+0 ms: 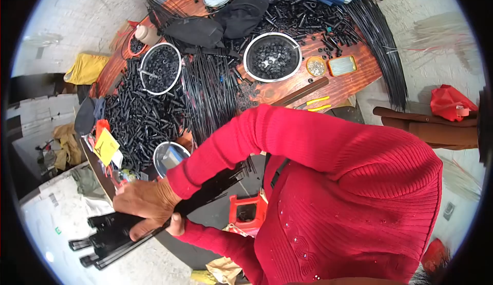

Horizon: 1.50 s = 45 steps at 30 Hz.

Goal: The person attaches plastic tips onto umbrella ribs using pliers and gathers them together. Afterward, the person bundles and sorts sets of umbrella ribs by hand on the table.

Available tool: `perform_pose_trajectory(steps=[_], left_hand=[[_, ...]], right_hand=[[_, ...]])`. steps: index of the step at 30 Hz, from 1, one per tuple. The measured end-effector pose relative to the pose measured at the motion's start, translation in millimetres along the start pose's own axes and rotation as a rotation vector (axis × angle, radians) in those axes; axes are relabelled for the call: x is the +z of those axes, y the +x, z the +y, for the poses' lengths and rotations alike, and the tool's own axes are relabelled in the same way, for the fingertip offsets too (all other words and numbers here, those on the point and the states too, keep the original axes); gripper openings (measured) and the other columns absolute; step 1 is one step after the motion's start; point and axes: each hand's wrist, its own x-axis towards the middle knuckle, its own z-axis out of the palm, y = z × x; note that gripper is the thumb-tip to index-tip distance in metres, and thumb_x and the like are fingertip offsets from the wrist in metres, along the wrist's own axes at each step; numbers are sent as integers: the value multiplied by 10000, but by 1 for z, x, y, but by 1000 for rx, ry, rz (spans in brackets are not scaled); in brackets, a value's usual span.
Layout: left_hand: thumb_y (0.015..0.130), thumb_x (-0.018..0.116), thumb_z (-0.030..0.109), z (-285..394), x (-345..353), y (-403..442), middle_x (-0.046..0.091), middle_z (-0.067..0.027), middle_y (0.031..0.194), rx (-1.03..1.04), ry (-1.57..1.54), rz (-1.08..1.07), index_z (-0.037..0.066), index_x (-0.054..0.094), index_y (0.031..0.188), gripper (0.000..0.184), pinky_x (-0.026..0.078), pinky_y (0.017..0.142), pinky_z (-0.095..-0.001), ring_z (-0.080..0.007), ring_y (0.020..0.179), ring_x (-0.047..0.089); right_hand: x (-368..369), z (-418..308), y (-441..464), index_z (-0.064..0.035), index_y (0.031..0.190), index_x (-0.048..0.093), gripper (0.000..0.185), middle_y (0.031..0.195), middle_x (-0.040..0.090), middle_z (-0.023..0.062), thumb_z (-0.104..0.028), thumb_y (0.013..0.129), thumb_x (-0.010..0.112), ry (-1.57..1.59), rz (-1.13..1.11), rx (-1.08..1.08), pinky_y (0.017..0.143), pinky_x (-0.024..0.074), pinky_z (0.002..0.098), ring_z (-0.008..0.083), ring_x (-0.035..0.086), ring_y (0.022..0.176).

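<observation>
**Bundle of black rods (114, 235) in hand**

Your right hand (146, 203) has its fingers curled around the bundle, low on your left, near the bowl (172, 158). Your left hand (176, 225) is mostly hidden against it; I can't tell how far its fingers close.

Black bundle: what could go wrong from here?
The bundle could slip or fan out: its ends look uneven past the right hand.
The right sleeve could snag the bowl, whose edge it overlaps in this view.
Reaching across might scatter the loose parts heaped beyond.
</observation>
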Motion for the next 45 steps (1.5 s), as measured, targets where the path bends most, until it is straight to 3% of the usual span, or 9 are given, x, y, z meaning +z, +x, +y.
perform_pose_trajectory(steps=[7,15,19,23,28,36,41,43,45], left_hand=[[609,669,226,-15,-2,22,496,-197,1302,-66,-30,-30,-6,440,1336,797,415,1015,-468,-357,1171,500],[709,647,275,-17,-6,33,517,-210,1231,-42,-57,-159,2,322,1391,803,409,970,-579,-377,1121,510],[754,636,244,-5,15,32,537,-191,1180,26,-89,-165,10,274,1400,776,389,1004,-549,-348,1098,520],[742,663,243,-4,-11,23,534,-169,1133,21,-39,-121,15,322,1376,755,365,998,-492,-333,1084,507],[716,684,279,31,-25,3,511,-203,1045,163,-6,69,-9,309,1363,801,354,936,-463,-355,1022,496],[728,716,275,113,-40,-3,589,-214,956,379,5,73,5,455,1294,679,487,748,-488,-352,878,595],[819,669,347,129,-48,34,623,-208,965,154,125,95,53,453,1334,631,501,823,-504,-361,904,620],[918,578,296,78,-75,65,643,-206,1035,654,433,-153,74,362,1388,562,505,858,-487,-345,960,637],[963,544,255,64,-58,78,653,-213,1079,855,1269,-187,67,270,1424,568,510,886,-466,-320,1001,648]], right_hand=[[-28,-3,23,3,779,465,622,744,558,197,-605,801,595,-186,-430,287,693,472,468,372,603,753],[-70,42,-13,-59,1122,598,534,989,656,139,-535,917,470,133,-412,453,798,491,433,318,637,912],[-105,153,-168,-172,1058,659,268,1142,595,43,-334,883,538,-548,-549,165,937,401,479,266,522,1107],[-153,174,-277,-267,1224,596,387,1345,492,58,-382,855,594,-761,-608,137,1075,218,629,300,321,1354],[-165,168,-272,-276,1325,512,484,1447,394,90,-355,858,608,-782,-719,137,1133,149,582,313,293,1388],[-161,176,-281,-261,1315,526,473,1443,417,105,-365,860,603,-769,-683,123,1127,165,585,330,319,1377],[-144,154,-242,-185,1224,575,343,1347,486,115,-332,920,512,-735,-504,222,1029,350,550,340,446,1256],[-143,131,-198,-107,1221,560,350,1309,517,120,-309,945,486,-101,-327,579,998,412,416,294,515,1183],[-150,108,-156,-16,1250,517,399,1244,564,137,-275,947,510,294,-296,461,965,427,324,253,558,1117]])
